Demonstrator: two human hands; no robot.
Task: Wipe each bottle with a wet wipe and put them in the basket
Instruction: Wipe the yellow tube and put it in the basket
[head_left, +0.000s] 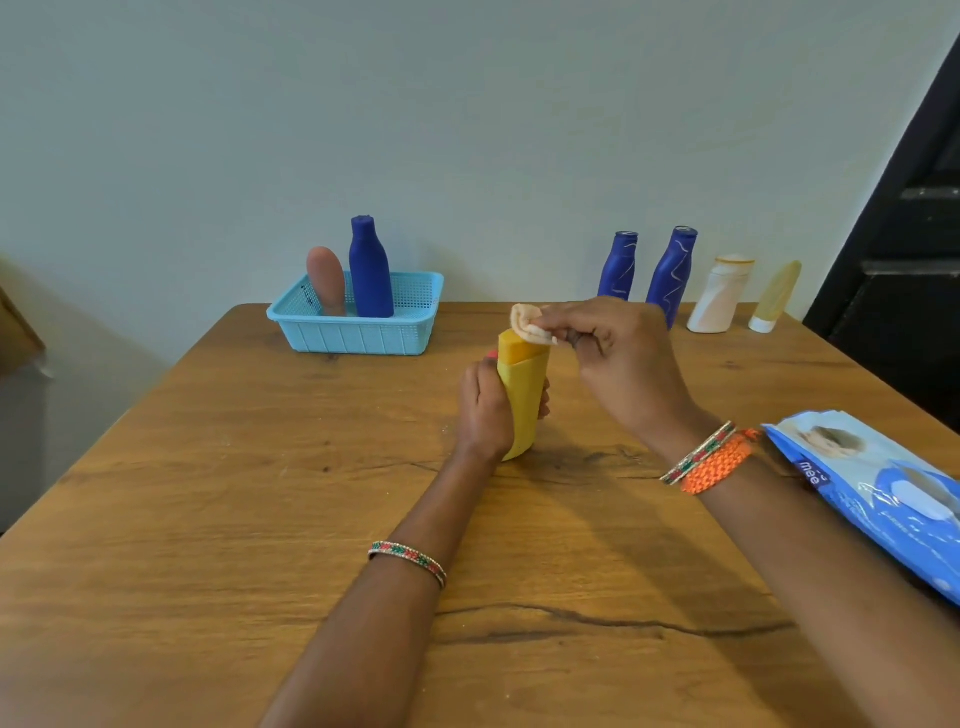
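The left hand (485, 410) grips the yellow bottle (522, 395) upright mid-tabletop (208, 493); the right hand (618, 358) pinches a wet wipe (530, 325) against its top. The basket (358, 332) sits far left, holding two bottles.

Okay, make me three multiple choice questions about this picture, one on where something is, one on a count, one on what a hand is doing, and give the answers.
1. Where does the basket sit?
A. far left of the table
B. on the floor
C. beside the wipes pack

2. How many bottles stand in the basket?
A. none
B. two
C. four

3. What is the right hand doing?
A. resting flat
B. gripping the basket
C. pinching a wipe

Answers:
1. A, it sits at the table's far left edge.
2. B, a blue bottle and a brown bottle.
3. C, it presses the wipe on top of the yellow bottle, which the left hand grips.
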